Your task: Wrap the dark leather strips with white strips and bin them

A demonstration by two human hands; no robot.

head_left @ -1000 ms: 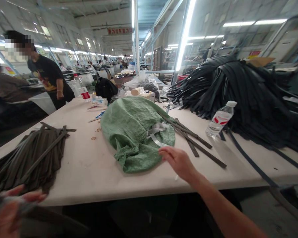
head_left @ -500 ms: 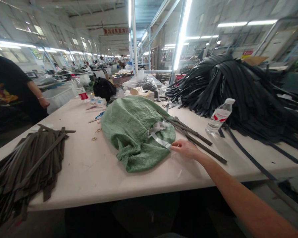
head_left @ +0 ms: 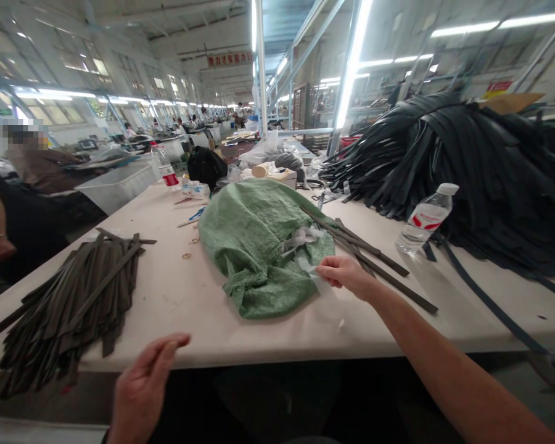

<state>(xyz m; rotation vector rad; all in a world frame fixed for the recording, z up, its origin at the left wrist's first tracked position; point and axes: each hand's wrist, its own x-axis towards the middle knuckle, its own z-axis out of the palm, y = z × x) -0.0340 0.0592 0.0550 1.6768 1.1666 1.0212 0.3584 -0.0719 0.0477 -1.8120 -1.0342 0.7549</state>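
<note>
A green woven sack [head_left: 254, 240] lies on the pale table [head_left: 166, 308], its mouth facing right with whitish plastic [head_left: 300, 237] showing inside. At the mouth my right hand [head_left: 345, 276] pinches the end of a white strip [head_left: 309, 266]. My left hand [head_left: 150, 376] is over the table's front edge, thumb and fingertips pressed together; whether anything small is between them cannot be made out. Left of the sack lies a pile of dark brown strips [head_left: 83, 296]. More brown strips [head_left: 388, 274] stick out to the sack's right.
A water bottle [head_left: 428, 219] leans at the right before a large heap of black strips [head_left: 444, 154]. A red-labelled bottle [head_left: 165, 166], a tissue pack [head_left: 195, 189] and small metal rings [head_left: 186, 255] are left of the sack. People are at the far left.
My left hand has come into view at the bottom left. The view has turned slightly left, and a person's arm at the left is now nearer the frame edge.
</note>
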